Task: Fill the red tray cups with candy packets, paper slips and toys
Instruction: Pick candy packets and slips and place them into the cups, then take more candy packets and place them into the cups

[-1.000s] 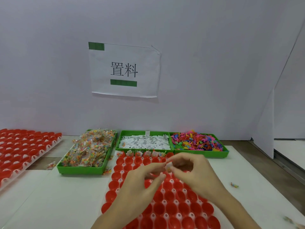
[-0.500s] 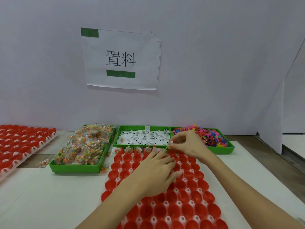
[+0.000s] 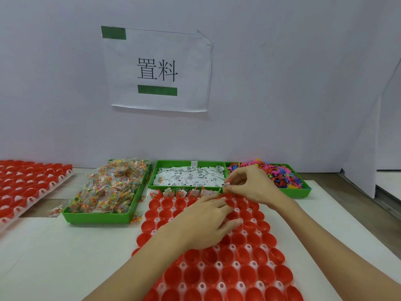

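Observation:
The red cup tray (image 3: 217, 272) lies in front of me on the white table. Its far row holds candy packets with paper slips (image 3: 182, 193) in several cups. My right hand (image 3: 249, 185) pinches a small candy packet (image 3: 226, 185) just above the far row, near the right end of the filled cups. My left hand (image 3: 208, 224) rests on the cups below it, fingers loosely curled; whether it holds packets I cannot tell. Behind the tray stand three green bins: candy packets (image 3: 108, 192), paper slips (image 3: 191, 175), and coloured toys (image 3: 280, 174).
A second red cup tray (image 3: 26, 185) lies at the far left. Loose candy packets (image 3: 55, 210) lie beside the candy bin. A white wall with a paper sign (image 3: 158, 70) closes the back; a white partition (image 3: 364, 148) stands at the right.
Both hands moved away from me from the tray's middle to its far row. The right hand carried the packet to the far row's right part; the left hand settled onto the cups.

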A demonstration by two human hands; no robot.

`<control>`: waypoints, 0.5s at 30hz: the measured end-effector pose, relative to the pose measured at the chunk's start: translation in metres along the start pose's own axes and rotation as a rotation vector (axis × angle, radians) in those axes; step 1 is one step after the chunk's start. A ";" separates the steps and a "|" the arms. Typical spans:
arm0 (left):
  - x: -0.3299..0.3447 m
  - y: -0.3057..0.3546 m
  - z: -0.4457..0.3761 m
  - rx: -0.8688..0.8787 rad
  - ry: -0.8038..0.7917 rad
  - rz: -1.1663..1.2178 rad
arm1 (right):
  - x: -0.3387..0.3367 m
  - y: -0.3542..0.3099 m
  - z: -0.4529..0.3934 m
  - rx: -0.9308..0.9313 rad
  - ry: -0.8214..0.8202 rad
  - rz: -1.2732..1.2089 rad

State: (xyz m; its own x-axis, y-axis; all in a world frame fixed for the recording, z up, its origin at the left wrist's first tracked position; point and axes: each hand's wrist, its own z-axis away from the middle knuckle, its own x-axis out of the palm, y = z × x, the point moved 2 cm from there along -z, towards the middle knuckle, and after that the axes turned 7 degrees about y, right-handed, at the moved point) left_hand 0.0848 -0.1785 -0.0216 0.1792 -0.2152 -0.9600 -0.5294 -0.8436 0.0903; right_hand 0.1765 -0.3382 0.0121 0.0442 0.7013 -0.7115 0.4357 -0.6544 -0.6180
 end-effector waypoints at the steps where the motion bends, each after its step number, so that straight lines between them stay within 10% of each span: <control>1: 0.000 0.000 -0.001 -0.005 -0.008 -0.002 | 0.001 0.001 0.001 0.000 -0.006 -0.009; 15: 0.000 -0.002 -0.004 0.019 -0.041 -0.020 | 0.006 -0.004 -0.009 0.165 -0.183 0.137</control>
State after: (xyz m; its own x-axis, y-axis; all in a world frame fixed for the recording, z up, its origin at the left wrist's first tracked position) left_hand 0.0893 -0.1794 -0.0206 0.1558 -0.1774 -0.9717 -0.5416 -0.8380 0.0661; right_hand 0.1832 -0.3286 0.0139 -0.0766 0.5506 -0.8312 0.2842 -0.7870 -0.5476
